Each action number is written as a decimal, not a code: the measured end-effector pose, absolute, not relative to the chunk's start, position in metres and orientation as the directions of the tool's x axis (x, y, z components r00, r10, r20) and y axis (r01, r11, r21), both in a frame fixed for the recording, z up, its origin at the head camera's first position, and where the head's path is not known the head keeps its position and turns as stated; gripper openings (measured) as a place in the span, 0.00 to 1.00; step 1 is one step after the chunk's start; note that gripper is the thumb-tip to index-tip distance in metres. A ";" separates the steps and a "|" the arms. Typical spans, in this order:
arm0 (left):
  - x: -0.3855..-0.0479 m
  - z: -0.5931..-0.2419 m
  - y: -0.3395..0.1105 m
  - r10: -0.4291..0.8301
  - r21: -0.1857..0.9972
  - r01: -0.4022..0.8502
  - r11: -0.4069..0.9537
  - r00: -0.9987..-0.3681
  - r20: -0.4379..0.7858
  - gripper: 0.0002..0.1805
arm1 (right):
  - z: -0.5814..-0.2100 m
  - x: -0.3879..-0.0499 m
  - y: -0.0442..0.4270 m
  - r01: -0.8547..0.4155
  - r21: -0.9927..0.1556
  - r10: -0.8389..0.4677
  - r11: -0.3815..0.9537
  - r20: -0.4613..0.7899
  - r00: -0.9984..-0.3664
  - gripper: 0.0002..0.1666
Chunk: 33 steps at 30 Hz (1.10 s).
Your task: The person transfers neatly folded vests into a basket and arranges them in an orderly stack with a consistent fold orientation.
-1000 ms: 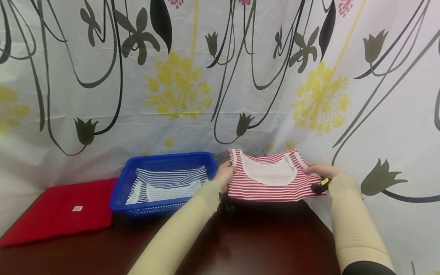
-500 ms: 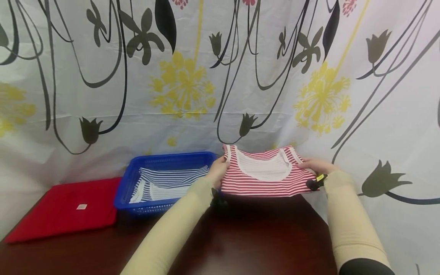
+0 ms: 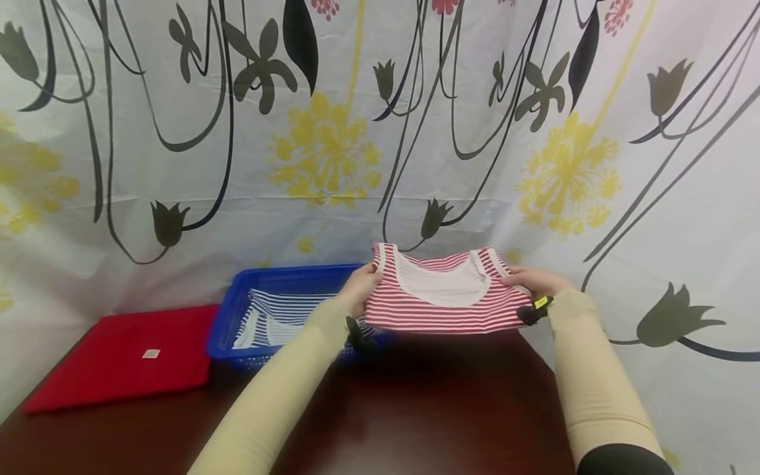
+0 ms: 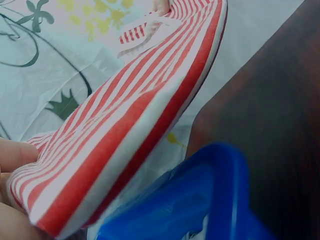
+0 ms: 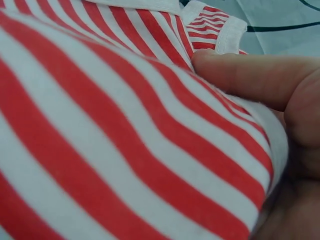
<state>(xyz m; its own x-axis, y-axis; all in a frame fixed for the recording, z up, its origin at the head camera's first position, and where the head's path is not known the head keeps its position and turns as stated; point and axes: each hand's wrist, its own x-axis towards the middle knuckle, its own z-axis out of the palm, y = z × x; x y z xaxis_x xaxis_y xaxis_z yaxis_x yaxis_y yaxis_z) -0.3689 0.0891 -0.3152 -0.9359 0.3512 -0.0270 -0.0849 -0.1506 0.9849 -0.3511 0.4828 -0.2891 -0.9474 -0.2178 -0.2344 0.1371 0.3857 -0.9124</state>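
A folded red-and-white striped tank top (image 3: 442, 310) with a white scoop neckline is held up above the table between both hands. My left hand (image 3: 361, 288) grips its left edge, in front of the right end of a blue basket (image 3: 237, 284). On the opposite edge my right hand (image 3: 537, 280) pinches the cloth, the thumb lying on top in the right wrist view. Inside the basket lies a folded blue-and-white striped garment (image 3: 291, 307), partly hidden by the left arm. In the left wrist view the blue basket rim (image 4: 227, 165) shows just below the top.
Left of the basket lies a folded red cloth (image 3: 127, 353) with a small white label. The dark brown table (image 3: 427, 409) ends in a slanting edge at the right. A flower-printed curtain (image 3: 332, 224) hangs right behind everything.
Both hands have carried the striped top leftward and slightly up, so the left hand now overlaps the basket's right end. The head view has shifted slightly. The grip looks unchanged.
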 end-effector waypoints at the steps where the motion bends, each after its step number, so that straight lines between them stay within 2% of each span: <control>1: -0.370 -0.314 0.085 0.349 0.984 -0.088 -0.154 -0.937 -0.029 0.26 | -0.289 -0.352 0.479 0.140 -0.915 -0.218 0.379 -0.235 -0.947 0.25; 6: -0.373 -0.309 0.063 0.347 0.984 -0.095 -0.149 -0.937 -0.038 0.26 | -0.285 -0.359 0.458 0.125 -0.919 -0.250 0.374 -0.230 -0.940 0.32; 12: -0.379 -0.304 0.035 0.338 0.990 -0.078 -0.120 -0.940 -0.033 0.27 | -0.282 -0.375 0.432 0.080 -0.916 -0.316 0.394 -0.217 -0.924 0.34; 17: -0.380 -0.302 0.008 0.335 0.990 -0.087 -0.107 -0.941 -0.046 0.27 | -0.284 -0.386 0.410 0.062 -0.949 -0.393 0.310 -0.187 -0.900 0.40; 21: -0.381 -0.302 -0.011 0.321 0.991 -0.086 -0.101 -0.946 -0.049 0.27 | -0.288 -0.392 0.393 0.063 -0.974 -0.456 0.216 -0.157 -0.876 0.34; 24: -0.381 -0.302 -0.025 0.303 0.992 -0.080 -0.096 -0.952 -0.047 0.27 | -0.289 -0.396 0.377 0.098 -0.976 -0.437 0.192 -0.175 -0.882 0.32; 29: -0.381 -0.301 -0.047 0.291 0.995 -0.053 -0.088 -0.956 -0.025 0.27 | -0.285 -0.398 0.347 0.160 -0.970 -0.374 0.183 -0.219 -0.901 0.34; 33: -0.380 -0.301 -0.066 0.287 0.996 -0.053 -0.071 -0.957 -0.030 0.28 | -0.284 -0.400 0.325 0.160 -0.970 -0.367 0.183 -0.218 -0.904 0.31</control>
